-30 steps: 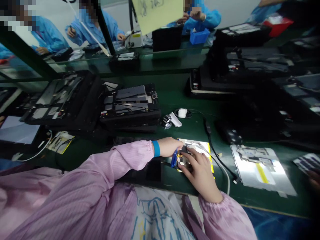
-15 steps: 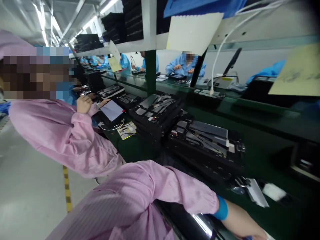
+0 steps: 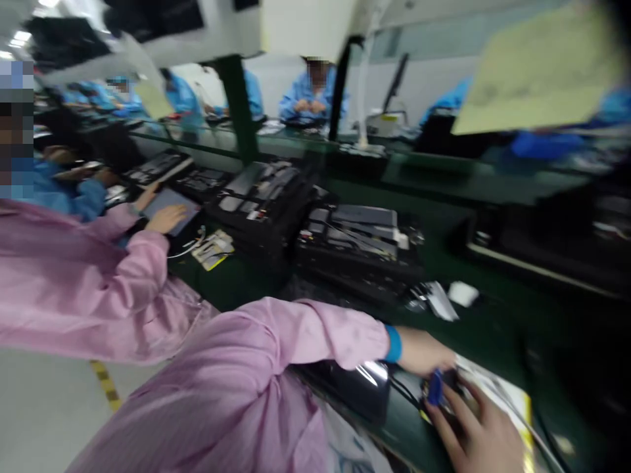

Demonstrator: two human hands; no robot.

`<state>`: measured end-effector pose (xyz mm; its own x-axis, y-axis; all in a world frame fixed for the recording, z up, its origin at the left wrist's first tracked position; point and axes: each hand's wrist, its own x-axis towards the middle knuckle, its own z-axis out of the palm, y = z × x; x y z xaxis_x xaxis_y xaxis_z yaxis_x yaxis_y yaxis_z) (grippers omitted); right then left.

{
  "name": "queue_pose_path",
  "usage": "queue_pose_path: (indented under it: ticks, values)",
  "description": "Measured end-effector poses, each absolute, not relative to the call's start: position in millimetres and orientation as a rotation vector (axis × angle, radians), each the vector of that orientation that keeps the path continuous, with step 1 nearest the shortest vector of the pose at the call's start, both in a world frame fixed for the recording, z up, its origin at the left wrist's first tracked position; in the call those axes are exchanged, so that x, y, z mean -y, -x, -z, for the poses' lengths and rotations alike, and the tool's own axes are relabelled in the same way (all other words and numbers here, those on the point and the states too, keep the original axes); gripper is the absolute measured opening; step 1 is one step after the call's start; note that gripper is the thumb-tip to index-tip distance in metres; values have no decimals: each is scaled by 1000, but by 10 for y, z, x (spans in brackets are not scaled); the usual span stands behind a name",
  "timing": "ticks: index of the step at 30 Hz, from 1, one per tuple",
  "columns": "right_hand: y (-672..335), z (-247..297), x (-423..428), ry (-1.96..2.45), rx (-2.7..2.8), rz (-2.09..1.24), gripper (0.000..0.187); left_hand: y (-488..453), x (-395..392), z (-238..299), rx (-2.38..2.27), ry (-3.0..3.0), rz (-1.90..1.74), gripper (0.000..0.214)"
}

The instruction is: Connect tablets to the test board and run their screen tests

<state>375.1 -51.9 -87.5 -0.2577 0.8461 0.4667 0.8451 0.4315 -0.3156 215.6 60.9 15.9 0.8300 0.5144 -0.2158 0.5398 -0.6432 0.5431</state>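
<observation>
While the blue piece (image 3: 435,387) is flanked by left hand (image 3: 424,351) and right hand (image 3: 488,435) | yellow-edged panel (image 3: 515,394) seen on counter (image 3: 497,328) | fingers' grip cannot be told, blurred | panel best kept flat, lightly pressed

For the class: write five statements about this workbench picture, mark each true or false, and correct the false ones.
1. A blue band is on the camera wearer's left wrist. True.
2. The wearer's right hand is far from the left hand. False: the two are close together, beside a small blue piece.
3. A pink-sleeved co-worker on the left has a hand over a flat screen. True.
4. The white block sits on top of a black stack. False: it lies on the green table, to the right of that stack.
5. The large note at upper right is bright red. False: it is pale yellow.
</observation>
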Motion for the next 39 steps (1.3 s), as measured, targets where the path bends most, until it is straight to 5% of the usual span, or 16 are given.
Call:
queue_pose_path:
  ticks: [39]
  values:
    - [-3660,535,500,1670,1958,-157,36,-2230,-818,-57,-751,-2296,131,7]
